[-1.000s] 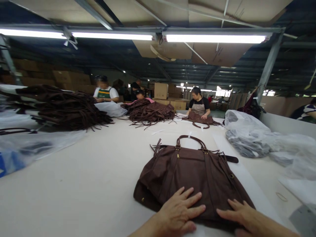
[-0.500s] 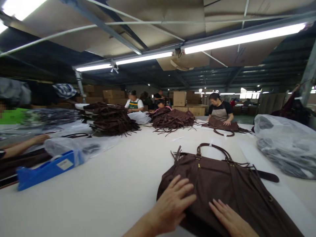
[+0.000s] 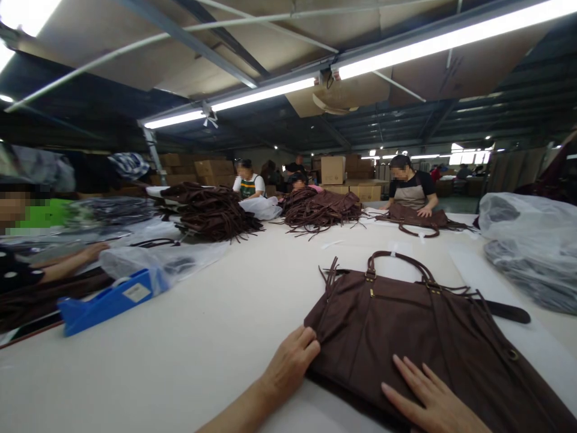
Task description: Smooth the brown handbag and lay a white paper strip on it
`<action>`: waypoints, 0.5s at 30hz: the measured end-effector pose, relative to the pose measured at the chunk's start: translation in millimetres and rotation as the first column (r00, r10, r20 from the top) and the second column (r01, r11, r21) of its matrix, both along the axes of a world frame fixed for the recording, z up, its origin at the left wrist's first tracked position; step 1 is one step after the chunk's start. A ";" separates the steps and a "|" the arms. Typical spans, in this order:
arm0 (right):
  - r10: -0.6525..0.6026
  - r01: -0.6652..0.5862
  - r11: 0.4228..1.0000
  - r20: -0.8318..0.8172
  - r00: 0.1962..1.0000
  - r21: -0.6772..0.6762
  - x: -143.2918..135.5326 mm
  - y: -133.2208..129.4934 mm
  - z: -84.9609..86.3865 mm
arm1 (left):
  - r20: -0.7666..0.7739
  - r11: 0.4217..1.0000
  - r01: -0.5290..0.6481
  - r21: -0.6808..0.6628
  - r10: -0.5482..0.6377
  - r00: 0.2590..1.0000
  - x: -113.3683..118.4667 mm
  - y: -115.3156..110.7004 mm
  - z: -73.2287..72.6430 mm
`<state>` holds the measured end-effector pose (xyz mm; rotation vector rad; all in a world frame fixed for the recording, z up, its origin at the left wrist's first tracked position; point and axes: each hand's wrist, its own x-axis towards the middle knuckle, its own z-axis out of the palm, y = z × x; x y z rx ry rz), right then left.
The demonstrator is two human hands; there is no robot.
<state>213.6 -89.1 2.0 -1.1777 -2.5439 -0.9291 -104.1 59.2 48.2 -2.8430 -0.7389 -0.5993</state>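
At the far left a co-worker's arm (image 3: 67, 264) rests on the white table (image 3: 202, 337), the rest of that person cut off by the edge. Just beside it lie one blue tray (image 3: 106, 300) and a clear plastic bag (image 3: 162, 261). Farther back sit two heaps of brown straps (image 3: 211, 213) (image 3: 322, 210), with three more workers behind them, too small to make out in detail.

The left hand (image 3: 288, 367) curls its fingers over the near left edge of the brown handbag (image 3: 406, 337), gripping it there. The bag lies flat on the table in front of the person, its long axis running left to right, its single visible handle (image 3: 396, 261) pointing away toward the far side. A dark strap (image 3: 505, 311) sticks out at its right. The right hand (image 3: 433, 403) lies open, palm down, fingers spread on the bag's near part; its wrist is cut off below.

At the far right, plastic-wrapped bundles (image 3: 527, 246) are piled; their contents are hard to tell.
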 end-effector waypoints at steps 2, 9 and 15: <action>0.005 -0.007 0.999 0.040 0.999 0.033 -0.4 0.7 0.5 | -0.040 0.999 0.027 0.039 -0.025 0.999 -4.3 5.7 -5.9; 0.043 -0.049 0.992 0.052 0.998 0.114 -1.2 2.5 9.7 | -0.035 0.990 -0.014 -0.142 0.009 0.999 -20.6 -2.5 6.2; 0.056 -0.064 0.983 0.048 0.997 0.172 -7.3 6.7 20.8 | -0.226 0.956 -0.210 -0.205 0.163 0.960 -0.4 -28.4 63.9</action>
